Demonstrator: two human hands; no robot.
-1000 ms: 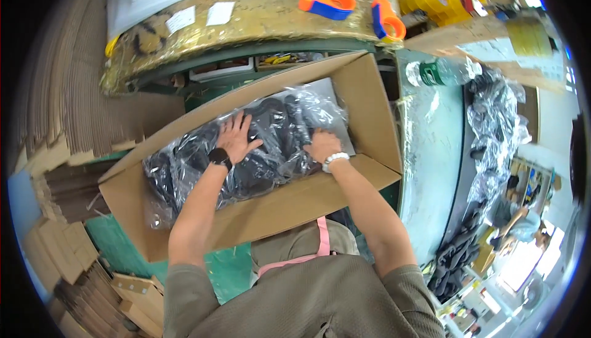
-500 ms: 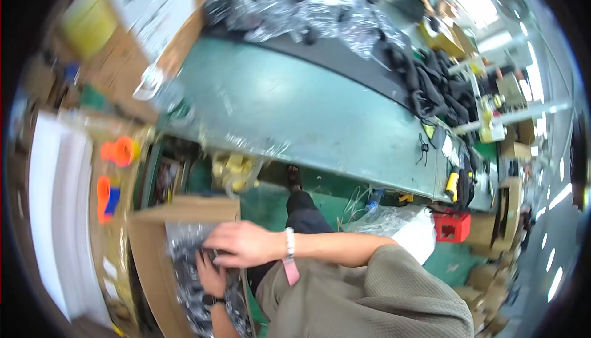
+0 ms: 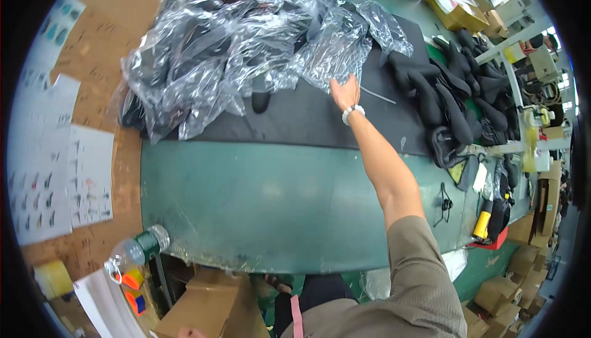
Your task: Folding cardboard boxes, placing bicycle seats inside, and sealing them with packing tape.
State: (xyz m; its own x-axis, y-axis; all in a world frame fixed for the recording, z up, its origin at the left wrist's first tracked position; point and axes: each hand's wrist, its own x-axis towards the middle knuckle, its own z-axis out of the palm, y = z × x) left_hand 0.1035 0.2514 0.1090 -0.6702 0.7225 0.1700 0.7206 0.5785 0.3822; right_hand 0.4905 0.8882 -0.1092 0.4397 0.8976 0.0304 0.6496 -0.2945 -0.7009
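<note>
My right hand [image 3: 346, 95], with a white bead bracelet at its wrist, reaches far over the table. Its fingers close on the lower edge of a clear plastic bag [image 3: 332, 49] at the right end of a heap of bagged black items [image 3: 209, 49]. The heap lies on a black mat [image 3: 295, 119] along the far side of the table. Only a small part of my left hand [image 3: 192, 333] shows at the lower edge, by the cardboard box [image 3: 206, 301]; its fingers are mostly cut off.
The green table [image 3: 265, 196] stands before me. Loose black bicycle saddles [image 3: 431, 92] lie piled at its right. A plastic bottle [image 3: 144, 246] sits by the near left corner. A yellow-handled tool [image 3: 483, 221] lies at the right edge. Cardboard boxes [image 3: 498, 292] stack on the floor.
My right hand has left the cardboard box and stretched forward to the bagged heap. The view has tilted up, so the box and my left hand now sit at the lower edge.
</note>
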